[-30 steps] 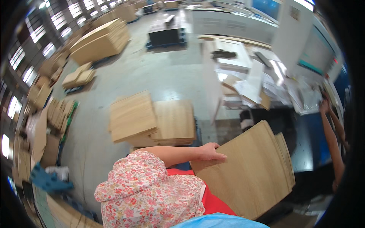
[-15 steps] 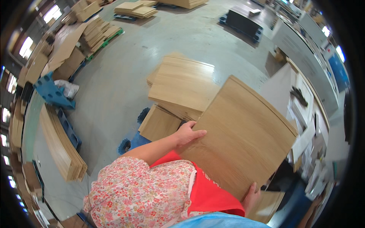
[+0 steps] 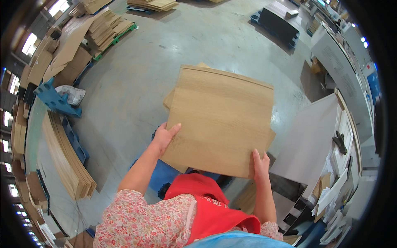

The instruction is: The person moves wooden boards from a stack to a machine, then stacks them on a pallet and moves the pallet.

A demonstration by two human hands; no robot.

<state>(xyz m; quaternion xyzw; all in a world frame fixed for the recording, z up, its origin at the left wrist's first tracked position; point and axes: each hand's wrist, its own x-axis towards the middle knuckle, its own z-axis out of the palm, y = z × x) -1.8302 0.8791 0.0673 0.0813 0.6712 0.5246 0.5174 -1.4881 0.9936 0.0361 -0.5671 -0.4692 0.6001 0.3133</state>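
Observation:
A wood-grain panel (image 3: 221, 120) is held out in front of me, with a narrow groove or step along its far edge. My left hand (image 3: 166, 138) grips its near left side, thumb on top and fingers underneath. At the near right corner my right hand (image 3: 260, 164) is closed on the same panel, thumb up. Below it, other wood-grain boards (image 3: 168, 100) show only at their edges; the panel hides the rest. Whether the panel rests on them or hangs just above I cannot tell. Part of a blue pallet (image 3: 163, 174) shows beneath.
On the right stands a grey-sided worktable (image 3: 304, 138) with a dark glove (image 3: 340, 142) and papers. At left, long boards (image 3: 68, 159) lean by a blue pallet (image 3: 74, 140). Farther off are stacked boards (image 3: 109, 31) and a pallet with a black-sided load (image 3: 278, 27).
The panel has swung left and away from me, from a tilted position at the right to over the stacked boards. Both hands have moved with it, still gripping.

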